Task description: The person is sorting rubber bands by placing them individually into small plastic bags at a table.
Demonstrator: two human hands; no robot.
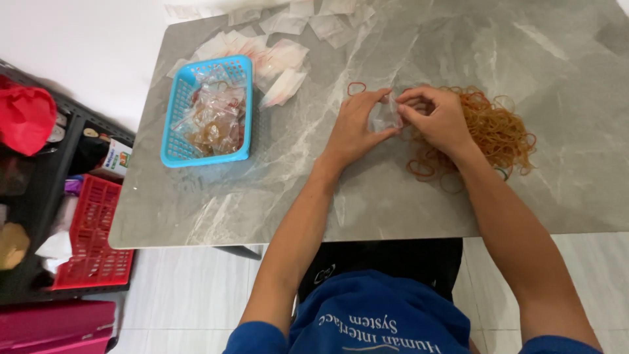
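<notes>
Both hands are meeting over the grey marbled surface (275,190), and between them they are pinching a small clear plastic bag (385,117). The left hand (357,128) is gripping the bag's left edge with thumb and fingers curled in, while the right hand (438,118) is pinching its right edge, fingertips bent toward the left hand. The bag is sitting directly between the two sets of fingertips, held just above the surface, and both hands are equally close to it; whether anything is inside it is too small to tell.

Just under and to the right of the right hand, a loose heap of orange-brown rubber bands (495,131) is spreading over the surface, touching the wrist. One single band (356,88) is lying just beyond the left hand's fingertips.

Well to the left of the left hand, a blue plastic basket (171,152) is holding a heap of small clear bags that seem to have bands packed in them. Beyond the basket and the hands, flat empty clear bags (282,62) are lying scattered. Off the surface's left edge, a red crate (92,236) is resting lower down.
</notes>
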